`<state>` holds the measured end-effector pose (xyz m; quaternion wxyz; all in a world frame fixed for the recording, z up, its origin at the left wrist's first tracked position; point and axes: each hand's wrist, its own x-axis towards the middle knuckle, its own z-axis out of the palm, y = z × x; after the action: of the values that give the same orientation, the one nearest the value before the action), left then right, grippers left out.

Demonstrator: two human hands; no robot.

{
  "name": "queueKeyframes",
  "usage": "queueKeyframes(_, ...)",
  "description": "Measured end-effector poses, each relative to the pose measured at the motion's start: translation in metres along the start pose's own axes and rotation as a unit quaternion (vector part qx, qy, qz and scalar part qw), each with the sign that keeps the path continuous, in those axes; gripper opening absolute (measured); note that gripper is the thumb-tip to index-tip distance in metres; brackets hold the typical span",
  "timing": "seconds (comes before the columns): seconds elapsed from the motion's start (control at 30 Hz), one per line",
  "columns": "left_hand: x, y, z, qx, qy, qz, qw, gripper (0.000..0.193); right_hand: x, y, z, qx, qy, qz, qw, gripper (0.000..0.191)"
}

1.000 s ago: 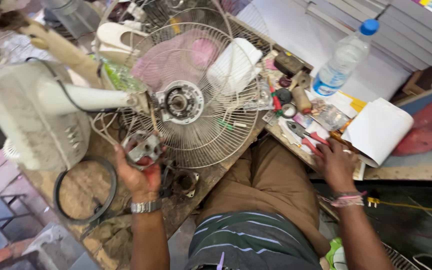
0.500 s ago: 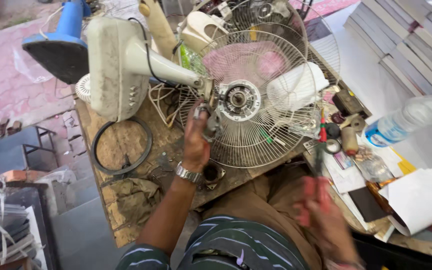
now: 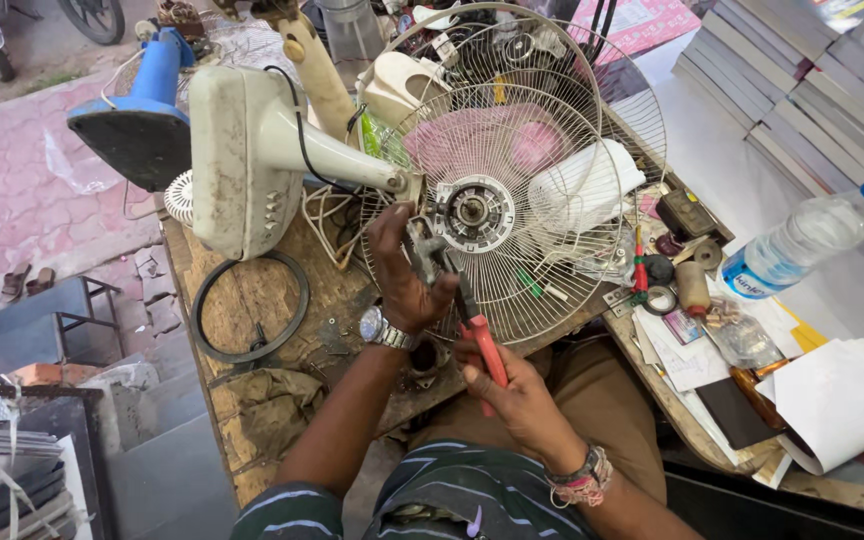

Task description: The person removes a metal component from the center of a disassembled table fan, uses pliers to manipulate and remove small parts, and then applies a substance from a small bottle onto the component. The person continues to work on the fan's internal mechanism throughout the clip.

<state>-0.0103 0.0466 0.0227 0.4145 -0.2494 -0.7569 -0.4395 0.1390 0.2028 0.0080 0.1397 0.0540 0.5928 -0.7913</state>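
Left hand (image 3: 404, 280): grip clenched around a small grey metal part (image 3: 422, 243), just below the fan's hub (image 3: 474, 212).
Right hand (image 3: 520, 392): grip clenched on red-handled pliers (image 3: 480, 335), whose nose reaches up to the metal part.
Wire fan guard (image 3: 542, 290): behind both grips, resting on the bench (image 3: 252, 300).
Water bottle (image 3: 802, 243): far right of the right grip.

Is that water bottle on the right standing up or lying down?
Lying down: the water bottle rests on its side, blue cap pointing up-right.

On the desk (image 3: 252, 300) the fan grille (image 3: 512, 200) lies centre, its stand base (image 3: 237, 160) to the left, a ring (image 3: 249, 307) before that, a bottle (image 3: 802, 245) far right.
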Motion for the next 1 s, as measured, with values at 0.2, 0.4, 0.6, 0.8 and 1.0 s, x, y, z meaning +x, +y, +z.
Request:
queueKeyframes(0.2,0.007,-0.009,0.007,-0.011,0.003,0.070,0.998,0.087,0.008,0.022,0.000,-0.193,0.091,-0.107,0.971,0.035)
queueKeyframes(0.4,0.001,0.002,0.008,-0.062,0.011,-0.034,0.997,0.071,0.016,0.019,-0.002,-0.313,0.085,-0.195,0.925,0.019)
queueKeyframes(0.6,0.003,0.003,0.005,-0.106,0.008,-0.062,0.992,0.066,0.022,0.014,0.004,-0.335,0.092,-0.232,0.909,0.019)
queueKeyframes(0.8,0.005,-0.002,0.012,-0.114,0.006,-0.069,0.991,0.065,0.027,0.012,0.003,-0.328,0.091,-0.261,0.903,0.025)
queueKeyframes(1.0,0.007,-0.004,0.018,-0.086,-0.005,-0.058,0.995,0.070,0.019,0.006,0.007,-0.248,0.077,-0.196,0.946,0.028)
